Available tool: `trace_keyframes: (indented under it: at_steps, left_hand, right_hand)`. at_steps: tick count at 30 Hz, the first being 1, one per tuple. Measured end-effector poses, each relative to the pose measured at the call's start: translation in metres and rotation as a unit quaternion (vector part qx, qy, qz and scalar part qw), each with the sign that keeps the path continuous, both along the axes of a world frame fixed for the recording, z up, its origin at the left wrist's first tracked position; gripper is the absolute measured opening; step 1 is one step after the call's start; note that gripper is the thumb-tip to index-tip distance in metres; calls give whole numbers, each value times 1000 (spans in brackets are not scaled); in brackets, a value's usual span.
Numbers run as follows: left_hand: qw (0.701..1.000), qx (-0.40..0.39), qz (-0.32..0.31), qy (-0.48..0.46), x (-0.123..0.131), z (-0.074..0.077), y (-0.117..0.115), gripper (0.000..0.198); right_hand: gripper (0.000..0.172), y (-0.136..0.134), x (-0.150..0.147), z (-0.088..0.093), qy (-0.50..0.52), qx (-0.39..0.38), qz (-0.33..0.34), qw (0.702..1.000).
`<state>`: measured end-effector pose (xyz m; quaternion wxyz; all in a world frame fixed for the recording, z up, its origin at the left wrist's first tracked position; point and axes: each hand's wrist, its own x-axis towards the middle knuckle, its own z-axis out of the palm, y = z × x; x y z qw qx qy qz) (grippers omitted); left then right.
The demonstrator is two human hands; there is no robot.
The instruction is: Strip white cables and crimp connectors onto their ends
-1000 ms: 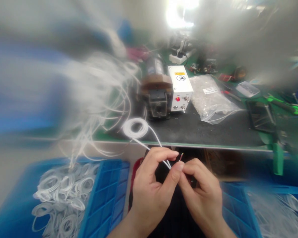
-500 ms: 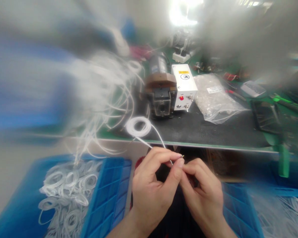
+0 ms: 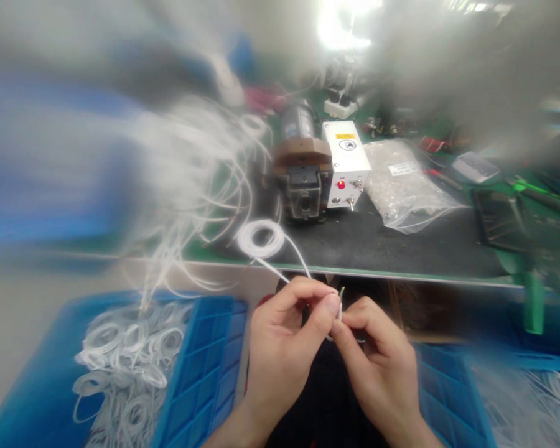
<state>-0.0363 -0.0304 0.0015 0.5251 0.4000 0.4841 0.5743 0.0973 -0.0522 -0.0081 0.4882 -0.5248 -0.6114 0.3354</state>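
Observation:
My left hand (image 3: 284,354) and my right hand (image 3: 378,367) meet just below the bench edge, both pinched on the end of a thin white cable (image 3: 298,256). The cable runs up from my fingers to a small white coil (image 3: 260,239) lying on the black mat. A short stripped tip with coloured strands (image 3: 341,292) sticks up between my thumbs.
A small motor-driven machine (image 3: 302,174) with a white control box (image 3: 346,163) stands on the bench. A clear bag of small parts (image 3: 404,186) lies to its right. Blue crates with white cable coils (image 3: 126,367) sit lower left and lower right (image 3: 522,398). Loose white cables (image 3: 191,180) pile at left.
My fingers have closed tighter on the cable end and shifted slightly; the stripped tip now stands upright between my thumbs. The view rose a little a second ago.

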Motion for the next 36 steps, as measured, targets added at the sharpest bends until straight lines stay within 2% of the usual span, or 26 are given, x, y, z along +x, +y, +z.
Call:
trace_keyframes:
  at_steps: [5, 8, 18, 30, 34, 36]
  left_hand:
    - [987, -85, -28, -133, 6, -5, -3, 7]
    - [975, -118, -23, -186, 12, -7, -7, 13]
    - [956, -136, -8, -261, 24, -6, -11, 13]
    - [955, -123, 10, -270, 24, -5, -12, 6]
    - [974, -89, 3, -210, 21, -11, -14, 2]
    - [986, -68, -14, -151, 18, -13, -15, 11]
  right_hand:
    - [21, -2, -2, -4, 41, -26, 1, 999]
    - [21, -2, -3, -6, 57, -41, 0, 998]
    - [21, -2, -3, -9, 78, -51, 9, 996]
    - [19, -1, -1, -9, 106, -52, 33, 992]
    - [20, 1, 1, -8, 101, -48, 34, 993]
    - [20, 1, 1, -7, 96, -49, 29, 994]
